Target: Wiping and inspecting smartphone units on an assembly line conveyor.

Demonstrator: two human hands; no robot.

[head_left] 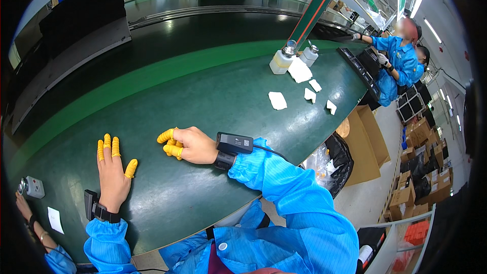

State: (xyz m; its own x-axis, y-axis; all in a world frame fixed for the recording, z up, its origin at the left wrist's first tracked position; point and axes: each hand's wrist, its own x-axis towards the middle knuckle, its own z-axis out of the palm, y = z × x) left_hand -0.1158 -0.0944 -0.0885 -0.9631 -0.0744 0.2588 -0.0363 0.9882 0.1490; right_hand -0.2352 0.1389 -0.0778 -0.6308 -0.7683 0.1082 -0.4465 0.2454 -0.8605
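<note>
Yellow finger cots cover the fingertips of both hands. My left hand (112, 175) lies palm down on the green tabletop (203, 203), fingers stretched out, thumb apart, holding nothing. To its right, my right hand (192, 145) is held over the same surface with its fingers loosely curled in toward the thumb. No object shows between those fingers. A black wrist strap with a small black box (235, 143) is on my right wrist, a cable running from it; a similar black device (92, 205) sits on my left wrist.
A squat bottle with yellowish liquid (281, 63), a second bottle (309, 56) and several white cloth pieces (277, 100) stand or lie toward the far right. At lower left, another person's hand (23, 205) is beside a bottle (34, 186). Two co-workers (398, 56) stand at right, near cardboard (368, 144).
</note>
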